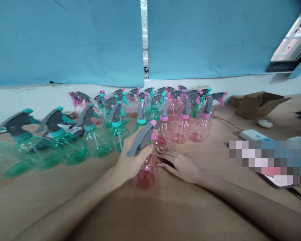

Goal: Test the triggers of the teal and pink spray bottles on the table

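Note:
My left hand (pixel 133 156) is wrapped round the neck of a pink spray bottle (pixel 145 174), just below its grey trigger head. The bottle stands nearly upright at the middle of the table, its pink trigger facing right. Right of it, my right hand (pixel 179 164) lies flat on the tabletop with its fingers stretched out towards the bottle, holding nothing. Behind my hands stand pink spray bottles (pixel 181 130) with grey heads. Leftward runs a row of green spray bottles (pixel 99 142) with teal collars.
More pink and green bottles crowd the back of the table (pixel 110 214). At the right are an open cardboard box (pixel 258 105), a white mouse (pixel 265 123), a white power strip (pixel 254 135) and a blurred-out flat device (pixel 278 180) with a cable. Blue curtains (pixel 65 40) hang behind.

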`<act>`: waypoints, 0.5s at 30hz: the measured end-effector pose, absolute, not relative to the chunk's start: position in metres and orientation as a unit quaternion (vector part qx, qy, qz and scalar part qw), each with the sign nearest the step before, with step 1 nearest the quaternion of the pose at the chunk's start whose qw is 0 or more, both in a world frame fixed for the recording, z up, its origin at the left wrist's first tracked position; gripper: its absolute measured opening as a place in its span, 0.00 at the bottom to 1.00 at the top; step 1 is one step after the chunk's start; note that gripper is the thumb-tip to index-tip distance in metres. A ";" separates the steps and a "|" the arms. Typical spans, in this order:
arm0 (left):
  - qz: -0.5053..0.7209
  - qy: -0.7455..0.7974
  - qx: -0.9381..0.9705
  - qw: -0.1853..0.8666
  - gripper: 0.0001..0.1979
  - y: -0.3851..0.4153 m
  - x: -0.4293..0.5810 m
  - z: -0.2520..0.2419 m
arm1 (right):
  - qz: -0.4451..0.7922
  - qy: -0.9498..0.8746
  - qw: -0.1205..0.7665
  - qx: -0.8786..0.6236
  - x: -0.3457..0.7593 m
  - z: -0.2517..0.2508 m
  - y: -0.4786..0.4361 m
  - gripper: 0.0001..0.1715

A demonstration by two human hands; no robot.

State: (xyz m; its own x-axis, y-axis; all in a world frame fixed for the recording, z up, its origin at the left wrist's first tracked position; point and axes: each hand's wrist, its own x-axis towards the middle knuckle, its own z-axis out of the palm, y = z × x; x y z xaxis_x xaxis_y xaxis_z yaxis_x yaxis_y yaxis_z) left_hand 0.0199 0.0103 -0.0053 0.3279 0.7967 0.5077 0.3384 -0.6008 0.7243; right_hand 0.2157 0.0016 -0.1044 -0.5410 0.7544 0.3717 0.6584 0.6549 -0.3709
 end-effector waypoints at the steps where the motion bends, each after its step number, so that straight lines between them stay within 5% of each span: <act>1: 0.448 0.366 0.777 0.247 0.01 0.010 0.020 -0.006 | 0.095 -0.873 0.254 -0.405 0.216 -0.105 0.002 0.23; 15: 0.449 0.379 0.768 0.254 0.11 0.007 0.023 -0.005 | 0.161 -0.860 0.270 -0.403 0.216 -0.085 -0.004 0.21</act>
